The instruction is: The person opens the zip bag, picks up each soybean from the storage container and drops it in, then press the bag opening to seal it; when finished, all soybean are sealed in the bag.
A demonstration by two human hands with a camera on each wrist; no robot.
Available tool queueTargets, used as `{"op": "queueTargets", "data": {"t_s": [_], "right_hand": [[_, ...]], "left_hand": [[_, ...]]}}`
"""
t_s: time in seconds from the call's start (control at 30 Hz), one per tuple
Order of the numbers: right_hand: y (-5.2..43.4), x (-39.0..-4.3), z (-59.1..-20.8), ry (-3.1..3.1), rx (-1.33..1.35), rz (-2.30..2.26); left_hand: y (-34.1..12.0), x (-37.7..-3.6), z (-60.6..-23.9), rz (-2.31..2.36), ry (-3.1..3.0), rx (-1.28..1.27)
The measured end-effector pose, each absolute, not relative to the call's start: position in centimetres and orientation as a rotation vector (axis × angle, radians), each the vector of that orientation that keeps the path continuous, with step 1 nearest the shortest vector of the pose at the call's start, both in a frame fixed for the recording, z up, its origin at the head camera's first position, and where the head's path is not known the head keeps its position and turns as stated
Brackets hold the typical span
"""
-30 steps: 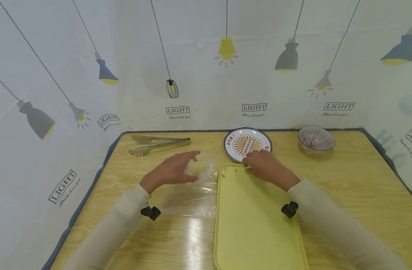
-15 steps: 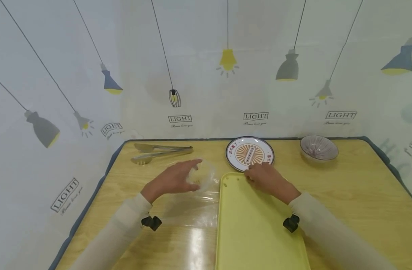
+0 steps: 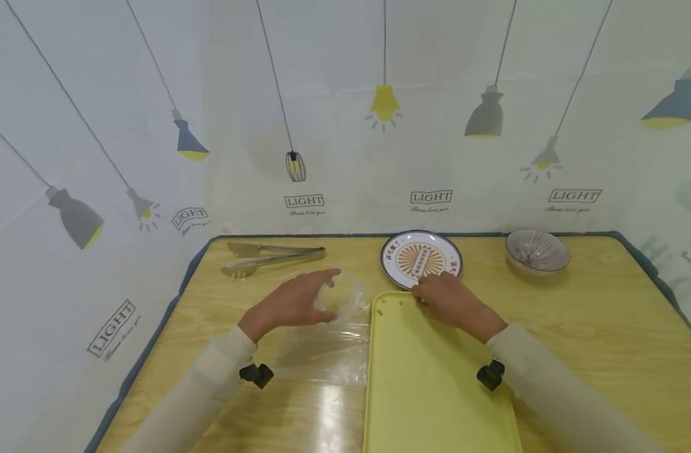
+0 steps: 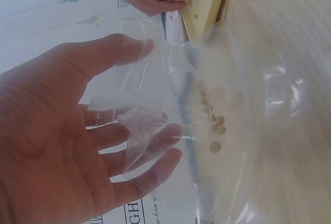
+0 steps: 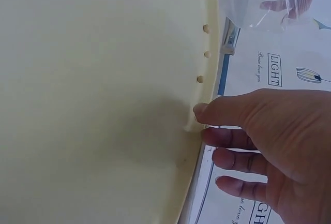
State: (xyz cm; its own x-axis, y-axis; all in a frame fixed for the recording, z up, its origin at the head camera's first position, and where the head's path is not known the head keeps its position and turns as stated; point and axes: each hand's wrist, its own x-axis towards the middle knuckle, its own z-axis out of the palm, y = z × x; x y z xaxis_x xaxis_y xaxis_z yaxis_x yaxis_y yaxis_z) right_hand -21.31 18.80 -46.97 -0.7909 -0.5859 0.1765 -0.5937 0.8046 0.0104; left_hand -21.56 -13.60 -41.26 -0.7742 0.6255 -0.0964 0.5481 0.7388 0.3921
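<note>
— On the glossy wood-grain table (image 3: 577, 327), what does the left hand (image 3: 288, 305) touch?
— A thin, crinkled clear plastic bag (image 4: 227, 105) holding small round tan pellets (image 4: 214, 128); its relaxed fingers lie spread against the film.
— And the right hand (image 3: 449, 301)?
— Its thumb presses the far rim of the smooth pale-yellow tray (image 3: 430, 384), fingers loose, just before the patterned round plate (image 3: 421, 257).
</note>
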Motion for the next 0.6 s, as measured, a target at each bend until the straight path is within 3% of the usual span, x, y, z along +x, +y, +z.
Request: {"op": "queueTargets", "data": {"t_s": [0.6], "right_hand": [[17.0,-22.0,-42.8,-2.721,0.975,0.007]], "left_hand": [[-13.7,-21.5,-41.0,0.496,2.710,0.934]]}}
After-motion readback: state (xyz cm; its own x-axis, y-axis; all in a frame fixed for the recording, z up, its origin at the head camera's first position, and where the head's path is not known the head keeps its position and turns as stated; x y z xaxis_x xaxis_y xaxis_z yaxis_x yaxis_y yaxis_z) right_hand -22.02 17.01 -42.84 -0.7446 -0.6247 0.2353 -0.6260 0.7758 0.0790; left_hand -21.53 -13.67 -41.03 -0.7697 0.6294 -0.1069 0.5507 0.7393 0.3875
